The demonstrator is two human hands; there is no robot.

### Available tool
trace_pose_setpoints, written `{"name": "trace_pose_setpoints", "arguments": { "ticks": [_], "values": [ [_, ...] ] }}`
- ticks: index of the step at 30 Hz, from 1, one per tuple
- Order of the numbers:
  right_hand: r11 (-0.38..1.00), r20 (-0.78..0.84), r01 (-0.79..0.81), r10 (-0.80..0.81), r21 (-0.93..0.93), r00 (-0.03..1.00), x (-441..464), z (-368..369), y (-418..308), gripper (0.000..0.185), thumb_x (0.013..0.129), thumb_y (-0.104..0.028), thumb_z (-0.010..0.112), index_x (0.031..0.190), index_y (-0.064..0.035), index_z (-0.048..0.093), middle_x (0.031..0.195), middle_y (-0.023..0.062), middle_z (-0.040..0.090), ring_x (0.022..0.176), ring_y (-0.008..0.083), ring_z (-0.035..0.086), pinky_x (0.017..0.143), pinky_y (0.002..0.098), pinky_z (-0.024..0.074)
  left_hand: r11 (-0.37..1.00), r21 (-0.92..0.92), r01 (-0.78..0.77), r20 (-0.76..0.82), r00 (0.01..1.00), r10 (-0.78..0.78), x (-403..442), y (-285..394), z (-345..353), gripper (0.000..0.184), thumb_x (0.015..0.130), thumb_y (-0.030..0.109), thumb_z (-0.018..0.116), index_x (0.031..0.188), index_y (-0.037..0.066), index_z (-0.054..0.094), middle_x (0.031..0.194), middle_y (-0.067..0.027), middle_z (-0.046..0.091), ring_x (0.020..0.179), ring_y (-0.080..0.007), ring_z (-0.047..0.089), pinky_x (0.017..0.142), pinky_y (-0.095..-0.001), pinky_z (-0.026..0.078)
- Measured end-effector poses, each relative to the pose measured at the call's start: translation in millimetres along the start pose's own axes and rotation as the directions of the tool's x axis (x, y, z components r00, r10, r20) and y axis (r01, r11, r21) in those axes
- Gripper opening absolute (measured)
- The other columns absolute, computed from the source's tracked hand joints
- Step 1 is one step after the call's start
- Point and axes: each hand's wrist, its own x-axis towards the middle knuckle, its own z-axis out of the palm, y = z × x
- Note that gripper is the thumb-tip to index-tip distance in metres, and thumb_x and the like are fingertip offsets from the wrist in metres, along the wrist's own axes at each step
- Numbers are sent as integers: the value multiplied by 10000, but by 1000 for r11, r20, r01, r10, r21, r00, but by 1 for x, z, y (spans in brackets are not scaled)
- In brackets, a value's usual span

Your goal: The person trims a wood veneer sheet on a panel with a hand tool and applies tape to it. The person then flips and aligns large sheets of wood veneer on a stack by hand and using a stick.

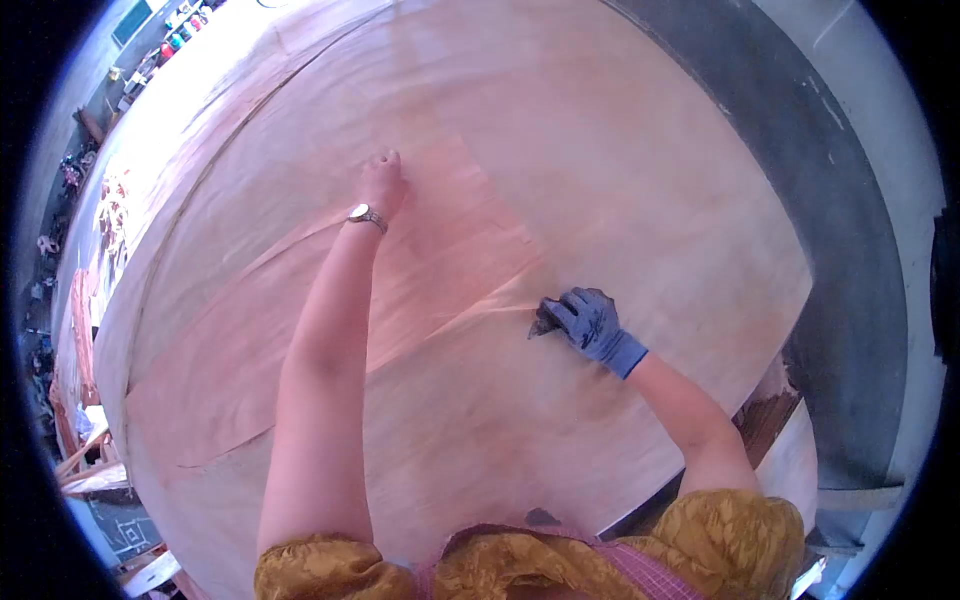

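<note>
A large pale pinkish sheet (600, 150) lies spread over the work surface, and a darker pink sheet (440, 240) rests on it, its lower edge slightly raised. My left hand (382, 185), bare with a wristwatch (366, 214), is closed on the darker sheet near its upper part; whether it pinches anything is hidden. My right hand (590, 325) wears a blue-grey glove and has its fingers curled round a small dark pointed tool (541, 322), just right of the darker sheet's edge.
A grey floor (850, 250) curves along the right side. Brown layered material (768, 425) shows beneath the pale sheet at lower right. Strips of reddish material (82, 330) lie at the left edge. Small bottles and objects (180, 38) stand at the upper left.
</note>
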Motion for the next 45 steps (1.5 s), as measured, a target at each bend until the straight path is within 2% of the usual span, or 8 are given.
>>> {"name": "trace_pose_setpoints", "arguments": {
  "ticks": [13,16,19,22,34,40,41,45],
  "values": [
    [1000,-79,-16,17,16,997,5,7,-1,259,812,-297,620,1048,-190,615,801,12,567,732,203,593,635,365,473,932,324,-163,205,974,99,5,32,-21,176,886,76,548,1036,64,639,1025,-127,676,968,-289,673,779,-369,572],
    [1000,-90,-30,30,3,995,4,11,-2,266,772,-314,649,1013,-203,633,774,2,562,718,203,587,621,370,457,908,371,-192,157,977,142,6,28,-19,185,904,80,526,1063,56,617,1000,-120,685,925,-292,685,733,-370,580],
    [999,-99,-36,36,-3,994,5,11,0,267,772,-315,649,1013,-202,631,778,4,562,718,204,584,617,372,453,935,330,-128,-134,974,181,5,25,-11,196,917,86,510,1088,37,592,952,-123,693,861,-289,698,685,-362,583],
    [999,-80,-39,40,14,996,4,11,0,268,788,-312,637,1029,-197,621,793,9,559,725,205,586,620,370,460,943,326,-60,118,993,23,11,39,-19,205,931,93,486,1095,17,583,926,-130,695,826,-280,703,664,-358,582],
    [1000,-92,-17,19,19,996,6,6,1,275,810,-310,628,1049,-179,604,797,8,547,718,196,583,612,355,467,866,448,-221,239,963,122,16,43,-24,205,905,88,519,1100,51,574,1053,-125,682,901,-278,700,732,-354,586],
    [998,-94,-33,38,59,995,6,4,1,280,783,-295,657,1031,-171,619,805,19,573,730,210,595,623,358,477,975,217,-54,-39,997,64,10,11,-34,197,850,35,557,1047,46,558,1076,-148,631,946,-369,653,745,-436,557],
    [996,-95,-35,43,84,995,7,4,2,292,767,-294,672,1027,-170,627,800,24,578,729,221,597,623,367,477,993,111,-27,-243,969,53,17,-12,-13,185,844,15,550,1029,25,564,1003,-180,609,928,-381,627,743,-451,537],
    [992,-39,-56,61,115,997,6,-6,0,241,800,-257,652,1018,-158,620,870,42,619,793,237,623,662,380,501,999,10,-39,-489,871,39,-13,-49,-80,115,884,72,540,994,66,573,1002,-158,549,900,-354,600,733,-466,514]
  ]
}}
